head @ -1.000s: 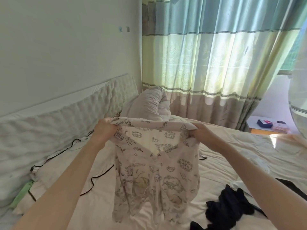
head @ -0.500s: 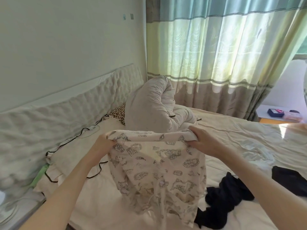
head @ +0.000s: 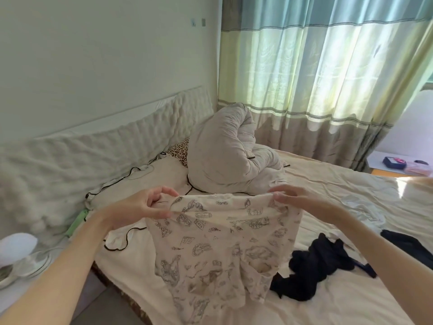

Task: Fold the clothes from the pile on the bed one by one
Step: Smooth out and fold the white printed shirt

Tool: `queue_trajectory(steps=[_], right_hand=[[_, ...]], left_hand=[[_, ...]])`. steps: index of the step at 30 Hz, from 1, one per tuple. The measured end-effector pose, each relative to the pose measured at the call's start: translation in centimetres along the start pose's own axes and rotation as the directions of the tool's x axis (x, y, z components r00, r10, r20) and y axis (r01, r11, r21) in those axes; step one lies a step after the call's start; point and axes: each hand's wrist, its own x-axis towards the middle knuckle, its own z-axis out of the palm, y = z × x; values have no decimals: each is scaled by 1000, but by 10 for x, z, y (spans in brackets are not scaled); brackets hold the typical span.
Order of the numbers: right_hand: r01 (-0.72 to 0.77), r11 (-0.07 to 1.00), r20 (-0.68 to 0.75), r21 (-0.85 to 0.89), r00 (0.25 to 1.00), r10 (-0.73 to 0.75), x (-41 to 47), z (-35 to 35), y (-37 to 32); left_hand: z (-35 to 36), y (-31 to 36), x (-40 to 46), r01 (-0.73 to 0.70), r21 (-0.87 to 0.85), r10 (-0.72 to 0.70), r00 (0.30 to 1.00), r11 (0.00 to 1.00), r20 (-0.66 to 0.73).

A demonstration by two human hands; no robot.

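A cream patterned garment with dark sketch-like prints hangs in front of me above the bed. My left hand pinches its top left corner. My right hand pinches the top right corner, so the upper edge is stretched between both hands. The lower part of the garment drapes down onto the sheet. A crumpled black garment lies on the bed to the right of it, and another dark piece lies farther right beside a pale light-blue cloth.
A rolled grey duvet and a leopard-print pillow sit at the head of the bed by the padded headboard. A black cable runs over the pillow. Curtains hang behind. A side table holds small items.
Both hands have lowered the patterned garment toward the bed and spread its top edge wider. The view has tilted down, showing more of the black garment.
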Motion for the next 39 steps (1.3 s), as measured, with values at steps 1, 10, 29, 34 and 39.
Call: queue_trajectory(steps=[1,10,29,34,39], right_hand=[[1,999,45,54,999,-3,-9,4,1],[-37,996,334,-85,941,64,-107,52,-24],[126,978,-500,169,866,-26,-62,119,-23],[-92,973,-369,211,914,166,17,130,47],[-254,928,-278,271,903,328,125,141,126]], left_hand=[[3,-2,-11,-4,-13,4,1000,1000,9],[35,-23,-102,-111,319,226,908,941,-352],[44,-98,-65,-22,170,112,836,985,-537],[36,-161,4,69,158,6,900,985,-436],[17,-229,109,209,153,-149,932,966,-329]])
